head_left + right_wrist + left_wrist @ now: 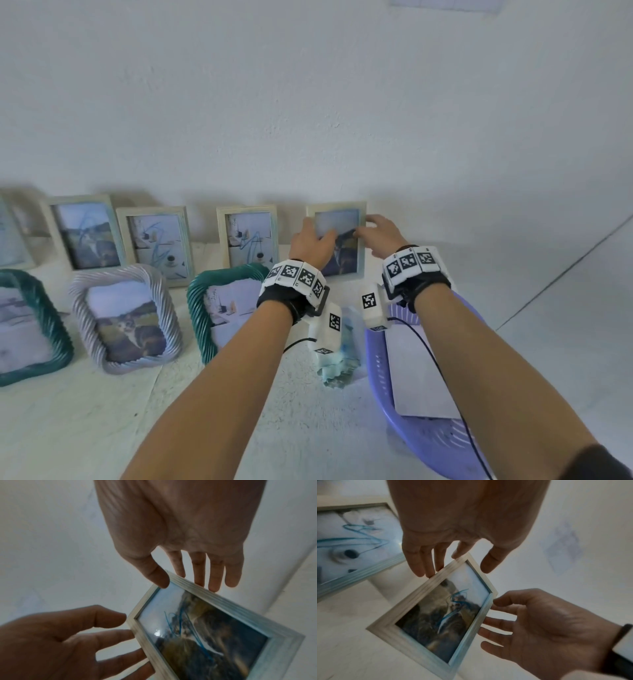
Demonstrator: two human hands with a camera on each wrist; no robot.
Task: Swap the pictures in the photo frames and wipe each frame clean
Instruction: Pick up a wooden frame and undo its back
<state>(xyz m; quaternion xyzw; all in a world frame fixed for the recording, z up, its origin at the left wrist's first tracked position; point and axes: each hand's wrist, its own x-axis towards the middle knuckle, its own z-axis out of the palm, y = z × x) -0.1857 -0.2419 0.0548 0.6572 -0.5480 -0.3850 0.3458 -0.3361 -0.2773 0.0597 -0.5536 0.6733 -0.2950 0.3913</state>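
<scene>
A pale wooden photo frame point(346, 265) with a landscape picture and blue scribbles on its glass stands at the right end of the back row, against the wall. My left hand point(313, 240) is at its left edge; its straight fingers touch the edge and the thumb hovers off the top corner, as the left wrist view shows point(458, 561). My right hand point(371, 233) pinches the upper right corner, thumb on the front and fingers behind point(171, 578). The frame point(205, 635) looks blurred.
Three more pale frames point(157, 243) stand along the wall to the left. Ribbed frames, two teal point(219, 308) and one lilac point(126, 315), stand in front. A teal cloth point(342, 366) lies beside a purple basket point(428, 445) holding a white sheet point(418, 377).
</scene>
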